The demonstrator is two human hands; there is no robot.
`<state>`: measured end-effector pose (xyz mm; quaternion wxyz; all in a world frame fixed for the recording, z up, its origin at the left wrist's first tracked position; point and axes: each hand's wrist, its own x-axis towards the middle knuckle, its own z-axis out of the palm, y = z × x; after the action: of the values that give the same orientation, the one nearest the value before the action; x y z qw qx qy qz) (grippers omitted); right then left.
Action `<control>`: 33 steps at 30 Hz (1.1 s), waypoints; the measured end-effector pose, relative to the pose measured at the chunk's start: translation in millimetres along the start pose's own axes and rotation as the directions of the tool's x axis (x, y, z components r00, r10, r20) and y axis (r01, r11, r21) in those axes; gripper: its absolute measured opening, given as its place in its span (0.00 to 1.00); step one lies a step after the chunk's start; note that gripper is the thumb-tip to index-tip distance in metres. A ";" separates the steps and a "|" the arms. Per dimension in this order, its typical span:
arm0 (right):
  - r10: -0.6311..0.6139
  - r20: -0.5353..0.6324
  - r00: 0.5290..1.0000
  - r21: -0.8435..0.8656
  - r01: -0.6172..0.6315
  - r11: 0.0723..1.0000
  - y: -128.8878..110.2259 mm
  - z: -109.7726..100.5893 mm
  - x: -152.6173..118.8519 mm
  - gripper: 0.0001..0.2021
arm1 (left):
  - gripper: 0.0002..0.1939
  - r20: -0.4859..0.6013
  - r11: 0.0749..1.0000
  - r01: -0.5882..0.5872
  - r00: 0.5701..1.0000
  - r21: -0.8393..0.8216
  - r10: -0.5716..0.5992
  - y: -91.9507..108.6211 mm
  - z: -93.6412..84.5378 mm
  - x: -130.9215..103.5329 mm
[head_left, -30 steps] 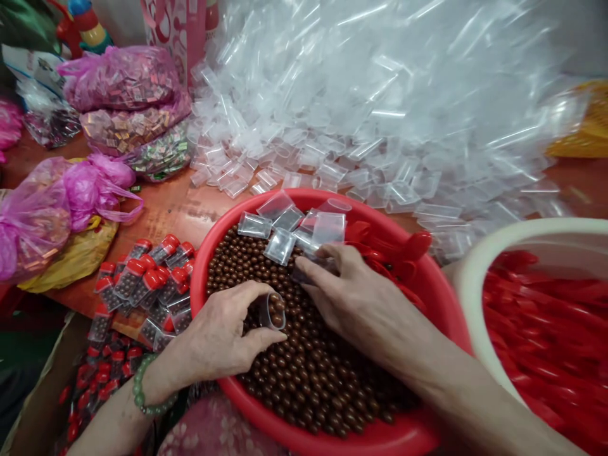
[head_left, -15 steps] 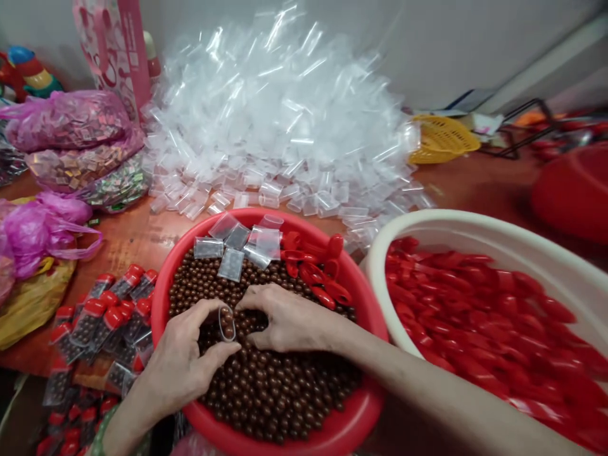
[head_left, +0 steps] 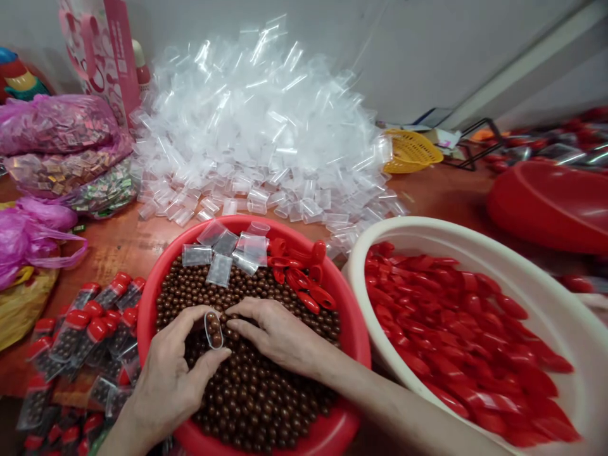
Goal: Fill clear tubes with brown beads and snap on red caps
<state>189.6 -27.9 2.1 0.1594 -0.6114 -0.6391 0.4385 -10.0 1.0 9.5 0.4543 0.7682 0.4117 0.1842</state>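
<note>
My left hand [head_left: 171, 361] grips a small clear plastic case [head_left: 213, 330] between thumb and fingers, its oval mouth toward me and brown balls inside. Beside that mouth, my right hand [head_left: 268, 332] has its thumb and index fingertips close together around brown balls. Both hands are over a red basin [head_left: 356, 354] filled with shiny brown balls [head_left: 266, 386]. On the balls at the basin's far side lie several clear cases [head_left: 219, 270] and glossy red caps [head_left: 298, 278].
A cream tub [head_left: 363, 253] of red caps [head_left: 456, 316] adjoins the basin on the right. Behind stands a heap of clear cases [head_left: 266, 133]. Filled red-capped cases [head_left: 85, 329] lie left, below pink bags [head_left: 57, 126]. A yellow basket [head_left: 411, 152] and red bowl [head_left: 546, 206] sit farther right.
My right thumb and index finger have come together and sit closer to the case mouth. More brown balls show inside the case. The view has turned slightly right.
</note>
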 end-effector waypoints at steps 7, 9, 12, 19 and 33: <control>-0.088 -0.210 0.974 -0.248 0.034 0.968 6.3 -23.3 -28.2 0.10 | 0.16 -0.001 0.997 0.060 0.998 -0.052 -0.060 -0.8 4.2 0.6; -0.141 -0.389 0.911 -0.404 -0.031 0.914 17.9 -35.7 -27.3 0.08 | 0.16 0.000 0.994 0.079 0.997 -0.077 -0.080 0.0 4.8 1.3; -0.204 -0.503 0.840 -0.545 -0.125 0.829 36.2 -47.9 -13.8 0.07 | 0.15 -0.002 0.987 0.103 0.995 -0.126 -0.104 2.8 4.9 2.9; -0.212 -0.472 0.856 -0.524 -0.079 0.848 50.7 -48.2 1.8 0.04 | 0.15 -0.027 0.948 0.133 0.989 -0.289 -0.147 7.8 3.6 3.5; 0.215 -0.514 0.830 0.780 0.348 0.519 10.3 -5.3 -27.7 0.13 | 0.18 0.145 0.662 0.259 0.964 -0.703 -0.224 30.0 20.8 -5.7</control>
<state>205.7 -52.9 6.5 0.6318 -0.5257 -0.2903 0.4901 14.3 -22.4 24.7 0.7467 0.4731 0.3950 0.2503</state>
